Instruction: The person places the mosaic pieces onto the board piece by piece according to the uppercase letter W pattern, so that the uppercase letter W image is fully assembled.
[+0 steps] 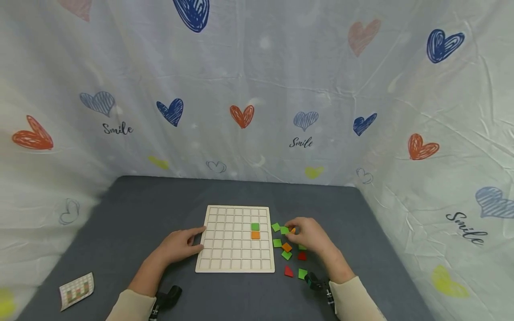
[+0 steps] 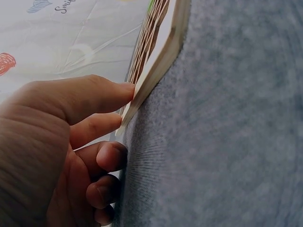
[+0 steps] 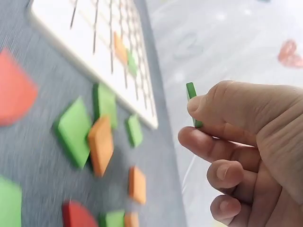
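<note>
A pale wooden grid board (image 1: 225,263) lies on the table, with a green square tile (image 1: 255,226) and an orange square tile (image 1: 255,235) in neighbouring cells on its right side. My left hand (image 1: 182,244) touches the board's left edge with thumb and forefinger spread apart along it; the other fingers bend loosely below. To the right of the board, my right hand (image 1: 309,234) pinches a green tile (image 3: 191,90) between thumb and forefinger, seen nearly edge-on in the right wrist view. Loose tiles lie below and beside this hand, among them another orange tile (image 1: 287,247).
Several loose green tiles, such as one green tile (image 1: 277,243), and red pieces, such as one red piece (image 1: 288,271), lie right of the board. At the table's left, a printed card (image 1: 76,292) shows a coloured grid. A heart-patterned curtain (image 1: 265,147) surrounds the dark table (image 1: 160,200).
</note>
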Demonstrator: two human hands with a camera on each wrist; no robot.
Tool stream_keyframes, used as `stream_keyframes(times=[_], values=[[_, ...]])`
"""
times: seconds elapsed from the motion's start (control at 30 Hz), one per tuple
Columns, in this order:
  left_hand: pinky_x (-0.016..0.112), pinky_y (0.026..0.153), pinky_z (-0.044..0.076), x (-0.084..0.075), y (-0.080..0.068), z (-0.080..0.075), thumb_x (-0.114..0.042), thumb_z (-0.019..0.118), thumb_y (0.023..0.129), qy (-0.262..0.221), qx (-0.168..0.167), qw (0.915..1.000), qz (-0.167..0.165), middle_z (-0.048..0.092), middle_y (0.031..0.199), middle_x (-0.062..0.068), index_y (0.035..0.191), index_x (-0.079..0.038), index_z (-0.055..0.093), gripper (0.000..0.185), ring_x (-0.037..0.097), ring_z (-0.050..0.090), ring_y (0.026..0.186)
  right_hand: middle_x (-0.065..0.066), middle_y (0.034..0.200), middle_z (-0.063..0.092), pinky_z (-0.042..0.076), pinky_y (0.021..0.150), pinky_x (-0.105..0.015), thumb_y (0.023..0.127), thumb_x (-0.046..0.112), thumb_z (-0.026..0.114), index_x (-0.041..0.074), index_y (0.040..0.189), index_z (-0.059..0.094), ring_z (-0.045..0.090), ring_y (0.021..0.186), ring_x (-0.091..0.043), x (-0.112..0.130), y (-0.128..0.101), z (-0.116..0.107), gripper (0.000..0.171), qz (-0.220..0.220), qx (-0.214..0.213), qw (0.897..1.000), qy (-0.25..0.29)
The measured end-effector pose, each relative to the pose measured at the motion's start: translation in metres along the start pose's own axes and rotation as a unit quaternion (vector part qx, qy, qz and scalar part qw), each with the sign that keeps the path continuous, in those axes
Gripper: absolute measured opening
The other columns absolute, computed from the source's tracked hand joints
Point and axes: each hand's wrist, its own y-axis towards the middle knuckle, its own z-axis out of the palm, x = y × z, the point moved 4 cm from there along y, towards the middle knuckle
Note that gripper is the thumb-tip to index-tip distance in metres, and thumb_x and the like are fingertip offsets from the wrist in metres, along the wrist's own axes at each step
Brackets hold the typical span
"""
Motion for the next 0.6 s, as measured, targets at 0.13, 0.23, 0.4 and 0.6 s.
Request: stream_keyframes(times=[0.13,0.23,0.4,0.6], values=[[0.028,0.049,0.032,-0.001,-0.001,0.0,-0.037,0.07,0.084,-0.004,0.0,1.0,0.0,0.044,0.055,-0.005,0.136,-0.019,0.054,0.057,0.012,0.037,0.046,0.005,0.091,0.065,0.043,0.056,-0.027,0.083,0.024,0.072,0.015,0.104,0.073,0.052,0.06,-0.008,0.019,0.002,-0.002,0.023,-0.024,0.002,1.0,-0.011],[0.029,0.049,0.032,0.0,-0.001,0.002,-0.037,0.07,0.084,-0.004,-0.004,1.0,-0.003,0.044,0.055,-0.005,0.136,-0.02,0.054,0.057,0.012,0.038,0.046,0.013,0.082,0.058,0.042,0.057,-0.026,0.083,0.027,0.073,0.018,0.104,0.073,0.05,0.063,-0.005,0.03,0.003,-0.001,0.023,-0.041,0.002,0.999,-0.034],[0.029,0.049,0.032,0.001,-0.001,0.001,-0.038,0.071,0.083,-0.008,-0.007,0.9999,-0.008,0.044,0.055,-0.004,0.136,-0.02,0.054,0.058,0.012,0.038,0.046,0.012,0.078,0.053,0.039,0.054,-0.025,0.082,0.028,0.074,0.021,0.104,0.074,0.045,0.062,-0.003,0.044,0.005,0.007,0.023,-0.052,0.014,0.997,-0.05],[0.029,0.049,0.032,0.001,0.0,0.001,-0.038,0.071,0.083,-0.005,-0.011,0.9999,-0.005,0.044,0.055,-0.005,0.136,-0.02,0.054,0.058,0.013,0.038,0.046,0.01,0.071,0.049,0.034,0.049,-0.024,0.082,0.028,0.072,0.02,0.1,0.076,0.041,0.056,-0.005,0.057,0.009,0.024,0.02,-0.066,0.025,0.995,-0.064]])
